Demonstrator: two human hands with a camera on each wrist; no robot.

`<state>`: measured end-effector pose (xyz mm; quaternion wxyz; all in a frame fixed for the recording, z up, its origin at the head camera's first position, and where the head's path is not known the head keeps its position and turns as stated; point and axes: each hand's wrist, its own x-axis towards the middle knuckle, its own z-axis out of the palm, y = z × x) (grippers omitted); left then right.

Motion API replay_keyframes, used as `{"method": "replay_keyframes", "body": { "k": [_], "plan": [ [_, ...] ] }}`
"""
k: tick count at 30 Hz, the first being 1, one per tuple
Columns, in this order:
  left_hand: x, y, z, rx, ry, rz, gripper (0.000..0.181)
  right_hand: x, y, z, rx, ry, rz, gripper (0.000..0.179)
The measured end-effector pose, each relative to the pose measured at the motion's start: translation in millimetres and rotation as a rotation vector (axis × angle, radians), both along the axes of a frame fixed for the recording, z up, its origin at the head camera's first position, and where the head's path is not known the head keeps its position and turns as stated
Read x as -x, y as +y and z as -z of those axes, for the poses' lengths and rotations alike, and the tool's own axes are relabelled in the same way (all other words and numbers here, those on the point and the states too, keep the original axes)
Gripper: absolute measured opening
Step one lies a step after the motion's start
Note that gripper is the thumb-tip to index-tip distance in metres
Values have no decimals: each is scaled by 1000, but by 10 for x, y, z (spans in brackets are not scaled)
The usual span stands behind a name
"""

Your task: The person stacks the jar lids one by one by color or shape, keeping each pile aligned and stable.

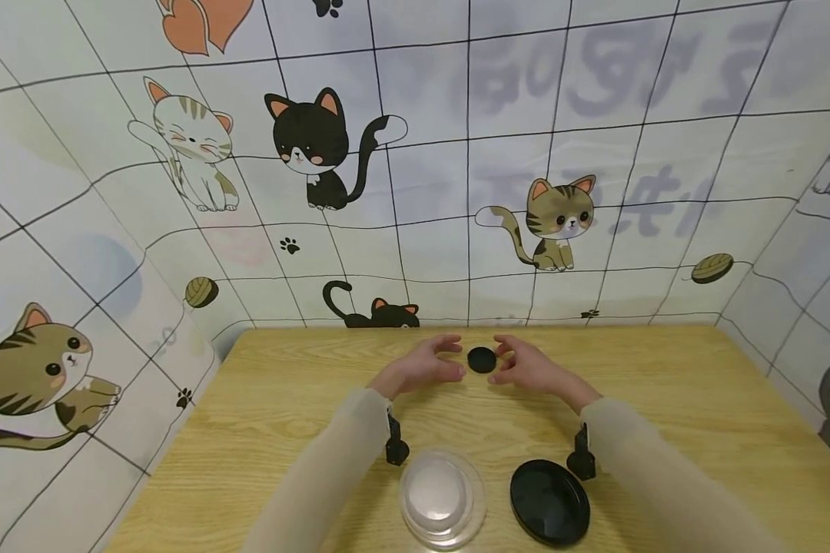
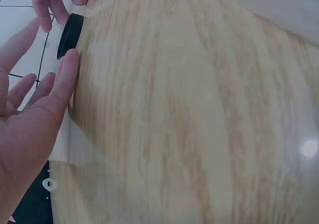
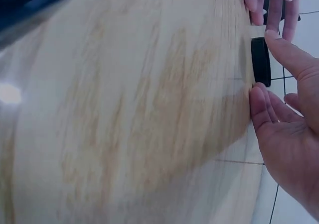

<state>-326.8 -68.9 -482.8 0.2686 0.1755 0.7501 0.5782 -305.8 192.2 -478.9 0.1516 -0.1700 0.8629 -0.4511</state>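
A small round black lid-like disc (image 1: 482, 359) lies flat near the far edge of the wooden table, between the two hands. My left hand (image 1: 429, 363) is just left of it, thumb and fingers spread apart and slightly bent, with a small gap to the disc in the head view. From the right side my right hand (image 1: 529, 367) reaches in, its thumb and fingers parted close to the disc's rim. Whether its fingertips touch the rim I cannot tell. In the right wrist view the disc (image 3: 260, 62) shows its low black side.
Nearer to me, a clear round plastic container or lid (image 1: 439, 495) lies between the forearms. A larger black round dish or lid (image 1: 549, 503) is to its right, by the right forearm. Behind the wooden table (image 1: 304, 384) hangs a cat-patterned backdrop (image 1: 429, 192).
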Motion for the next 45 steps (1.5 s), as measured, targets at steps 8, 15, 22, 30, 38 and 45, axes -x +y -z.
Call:
{"method": "replay_keyframes", "body": {
  "k": [8,15,22,30,38,45],
  "plan": [
    [-26,14,21,11,2,3,76,3,-39,93,18,26,-43,86],
    [-60,80,23,51,42,8,68,-43,-44,89,-5,71,-62,79],
    [-56,132,25,60,68,-24,60,-24,-57,119,-21,144,-73,66],
    [-93,168,-5,143,142,-34,47,-55,-99,124,-5,142,-68,50],
    [-78,246,-64,197,186,-35,41,-29,-75,90,-29,166,-81,45],
    [-171,237,-90,164,145,13,41,-185,-33,-2,-43,172,-119,45]
  ]
}}
